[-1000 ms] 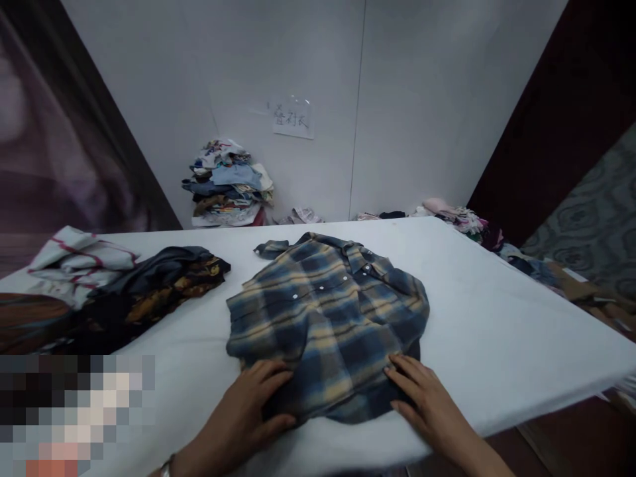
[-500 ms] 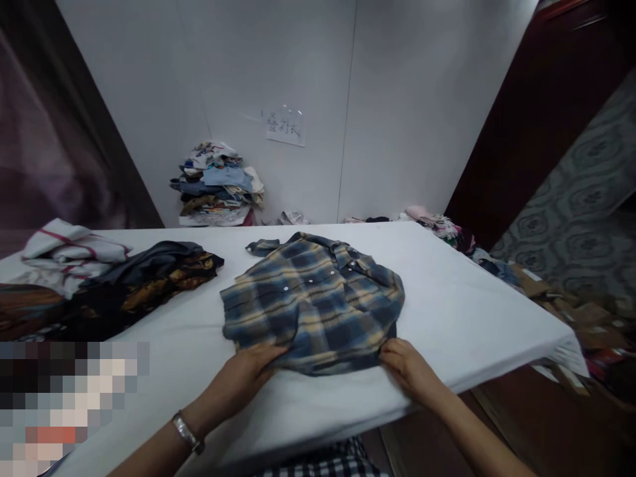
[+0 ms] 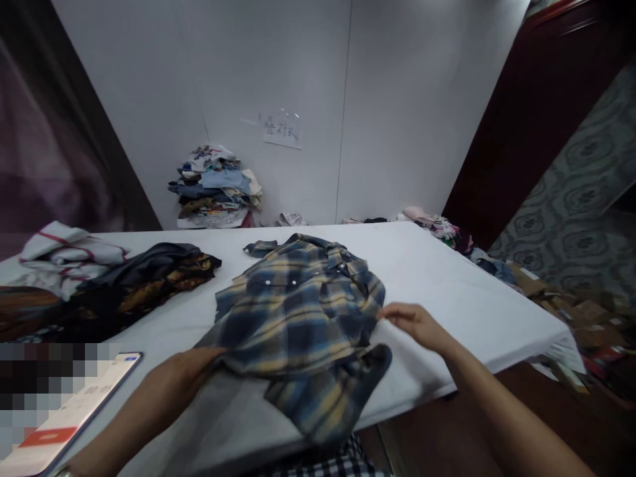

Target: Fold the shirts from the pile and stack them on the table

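A blue, grey and yellow plaid shirt (image 3: 298,311) with white buttons lies across the table, its collar toward the far side. My left hand (image 3: 186,371) is closed on its near left edge, lifting the cloth slightly. At the shirt's right side, the fingers of my right hand (image 3: 410,321) pinch the fabric. Between my hands, a loose plaid sleeve (image 3: 332,397) hangs over the table's near edge. One cuff (image 3: 260,248) sticks out at the far left of the shirt.
The white-covered table (image 3: 447,291) stands by a wall bearing a paper sign (image 3: 282,130). Crumpled clothes (image 3: 144,285) lie on the left, near a phone (image 3: 74,417). Behind the table rises a clothes pile (image 3: 216,189). Cardboard boxes (image 3: 576,311) are on the floor at right.
My left hand has moved left with the shirt's near edge, and my right hand has moved farther up its side. The shirt is spread wider, and a sleeve now droops toward me.
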### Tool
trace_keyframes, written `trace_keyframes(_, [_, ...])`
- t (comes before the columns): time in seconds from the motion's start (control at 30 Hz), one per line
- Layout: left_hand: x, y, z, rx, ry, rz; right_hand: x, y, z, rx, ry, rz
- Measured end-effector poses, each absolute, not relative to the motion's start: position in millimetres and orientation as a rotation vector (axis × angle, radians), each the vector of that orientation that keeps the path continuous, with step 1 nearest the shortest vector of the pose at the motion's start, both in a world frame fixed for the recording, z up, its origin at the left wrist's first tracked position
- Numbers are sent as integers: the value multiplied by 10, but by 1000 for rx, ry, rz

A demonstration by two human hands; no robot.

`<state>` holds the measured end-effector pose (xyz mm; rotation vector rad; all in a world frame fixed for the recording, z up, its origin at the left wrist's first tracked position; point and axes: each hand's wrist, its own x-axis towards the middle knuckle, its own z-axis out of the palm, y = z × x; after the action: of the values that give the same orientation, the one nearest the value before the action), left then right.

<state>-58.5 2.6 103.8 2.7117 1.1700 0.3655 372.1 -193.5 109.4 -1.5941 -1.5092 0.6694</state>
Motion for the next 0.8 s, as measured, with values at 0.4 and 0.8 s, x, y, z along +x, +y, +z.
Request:
trace_keyframes(0.4, [-645, -80, 526, 2670, 1197, 247, 4679, -82, 699, -2382, -1036, 350])
trace_keyframes(0.8, [-683, -44, 473, 2638, 1174, 144, 4729, -1147, 710, -2191, -1075, 255])
